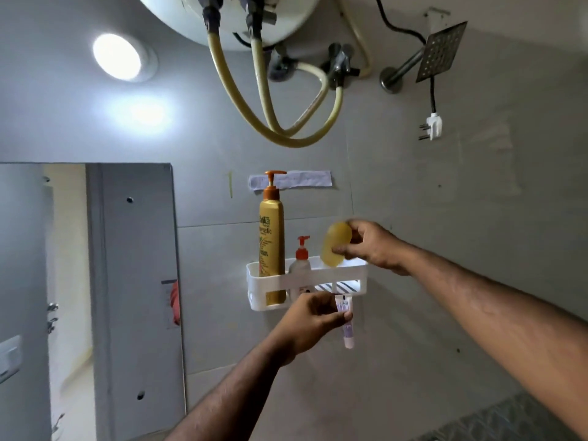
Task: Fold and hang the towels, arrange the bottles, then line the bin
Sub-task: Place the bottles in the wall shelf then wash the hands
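Yellow soap bar (334,245) pinched by right hand (372,246) above white rack (321,276); tube (345,319) gripped by left hand (313,323) at rack's 6 o'clock. Two pump bottles (271,240) stood inside, 9 o'clock side.

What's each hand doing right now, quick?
Left hand: closed on a small tube, below the rack.
Right hand: fingers closed on a yellow soap, above the rack.

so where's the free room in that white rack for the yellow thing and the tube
The rack's right half is bare: the slatted floor between the small pump bottle and the right wall. The left half is crowded by the tall gold bottle and that pump bottle side by side. The right hand holds the yellow bar over the gap.
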`<action>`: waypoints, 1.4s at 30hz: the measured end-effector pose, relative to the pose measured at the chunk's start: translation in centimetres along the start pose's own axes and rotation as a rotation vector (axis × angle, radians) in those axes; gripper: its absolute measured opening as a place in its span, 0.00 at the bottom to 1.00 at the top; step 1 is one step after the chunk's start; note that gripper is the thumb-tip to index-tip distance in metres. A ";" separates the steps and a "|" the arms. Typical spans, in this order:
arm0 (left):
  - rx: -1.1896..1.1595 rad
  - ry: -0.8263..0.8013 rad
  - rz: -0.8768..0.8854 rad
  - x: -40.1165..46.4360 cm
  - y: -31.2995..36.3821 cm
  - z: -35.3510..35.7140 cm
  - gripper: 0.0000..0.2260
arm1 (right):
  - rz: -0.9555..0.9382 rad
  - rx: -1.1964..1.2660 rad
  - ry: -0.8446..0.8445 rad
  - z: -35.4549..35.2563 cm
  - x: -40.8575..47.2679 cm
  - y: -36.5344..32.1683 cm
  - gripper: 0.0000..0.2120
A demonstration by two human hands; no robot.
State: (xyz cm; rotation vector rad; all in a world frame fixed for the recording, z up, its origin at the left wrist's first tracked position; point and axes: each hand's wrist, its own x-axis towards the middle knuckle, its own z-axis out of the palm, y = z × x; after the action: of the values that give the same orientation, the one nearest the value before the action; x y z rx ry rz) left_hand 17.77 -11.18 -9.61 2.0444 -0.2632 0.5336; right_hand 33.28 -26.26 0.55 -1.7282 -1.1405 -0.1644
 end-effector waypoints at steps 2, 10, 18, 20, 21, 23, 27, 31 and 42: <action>0.044 -0.004 -0.009 -0.1 -0.2 -0.1 0.04 | 0.038 -0.055 -0.121 0.1 0.2 0.4 0.17; 0.054 0.021 -0.066 0.1 -1.6 -0.4 0.11 | 0.116 -0.094 -0.311 0.7 0.7 0.6 0.18; -0.034 0.026 -0.067 0.5 -2.4 0.7 0.12 | 0.096 -0.122 -0.295 0.8 0.0 0.2 0.26; -0.064 0.022 -0.051 0.7 -2.2 1.3 0.12 | 0.030 -0.157 -0.209 0.8 -0.5 0.5 0.28; -0.084 0.028 -0.040 0.8 -2.0 1.6 0.13 | -0.052 -0.190 -0.091 0.7 -0.8 0.6 0.26; -0.134 0.050 -0.012 1.1 -1.4 2.2 0.15 | -0.243 -0.195 0.181 0.0 -1.6 0.5 0.14; -0.250 0.106 0.048 2.4 1.2 3.4 0.12 | -0.132 0.030 -0.019 -2.6 -4.2 -1.4 0.14; -0.273 0.184 0.092 4.3 3.2 4.3 0.06 | 0.012 -0.027 -0.311 -4.5 -5.9 -1.4 0.12; -0.053 0.003 -0.126 3.9 -1.1 5.2 0.12 | -0.178 0.222 0.294 -4.2 -2.7 1.3 0.04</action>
State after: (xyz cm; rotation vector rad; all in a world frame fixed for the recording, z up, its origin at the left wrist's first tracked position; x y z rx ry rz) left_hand 23.02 -15.01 -10.89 1.9932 -0.1441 0.4472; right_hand 34.33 -31.29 0.13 -1.3564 -1.0496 -0.3744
